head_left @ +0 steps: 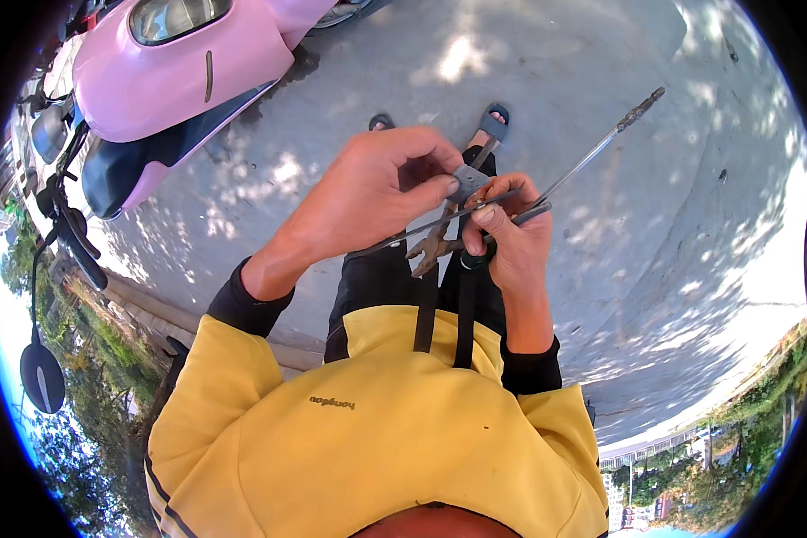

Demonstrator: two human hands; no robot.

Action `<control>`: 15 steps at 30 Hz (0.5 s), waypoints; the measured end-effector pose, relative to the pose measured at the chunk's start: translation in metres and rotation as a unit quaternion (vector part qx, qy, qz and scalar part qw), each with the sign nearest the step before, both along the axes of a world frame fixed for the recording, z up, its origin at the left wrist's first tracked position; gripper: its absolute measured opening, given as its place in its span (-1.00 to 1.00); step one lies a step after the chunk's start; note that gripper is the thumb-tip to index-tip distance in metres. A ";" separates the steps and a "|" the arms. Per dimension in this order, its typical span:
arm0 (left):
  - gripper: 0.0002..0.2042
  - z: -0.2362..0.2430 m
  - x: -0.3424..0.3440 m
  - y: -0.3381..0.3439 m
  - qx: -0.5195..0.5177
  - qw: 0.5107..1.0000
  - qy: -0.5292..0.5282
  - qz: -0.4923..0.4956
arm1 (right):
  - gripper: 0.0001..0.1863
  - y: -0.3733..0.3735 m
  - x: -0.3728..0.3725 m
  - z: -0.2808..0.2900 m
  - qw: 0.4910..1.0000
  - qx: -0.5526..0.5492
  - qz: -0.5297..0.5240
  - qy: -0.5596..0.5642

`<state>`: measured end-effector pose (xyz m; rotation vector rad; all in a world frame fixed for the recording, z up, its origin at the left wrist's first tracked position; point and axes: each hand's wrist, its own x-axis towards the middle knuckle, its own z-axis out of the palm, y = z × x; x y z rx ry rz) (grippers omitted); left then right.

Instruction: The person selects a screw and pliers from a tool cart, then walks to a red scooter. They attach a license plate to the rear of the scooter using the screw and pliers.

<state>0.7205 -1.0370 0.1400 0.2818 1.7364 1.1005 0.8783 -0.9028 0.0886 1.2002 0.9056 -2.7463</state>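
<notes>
Head view: left hand near twelve o'clock, grip pinched tight on flat grey piece at one. Right hand just beside, at two, grip closed on long slim rod pointing toward two (far end dark, rough-looking). Thin dark rod runs from right fingers toward eight. Pink scooter at eleven.
</notes>
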 end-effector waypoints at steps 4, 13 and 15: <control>-0.87 0.040 0.003 0.000 0.015 1.000 -0.013 -0.014 | -0.74 -0.001 0.004 0.032 0.999 0.026 0.000 0.027; -0.84 0.102 0.013 -0.013 0.054 0.997 0.059 -0.016 | -0.73 -0.008 0.000 0.086 0.996 0.058 0.013 0.061; -0.83 0.112 0.011 -0.016 0.061 0.993 0.095 -0.035 | -0.74 -0.010 -0.002 0.095 0.996 0.063 0.012 0.064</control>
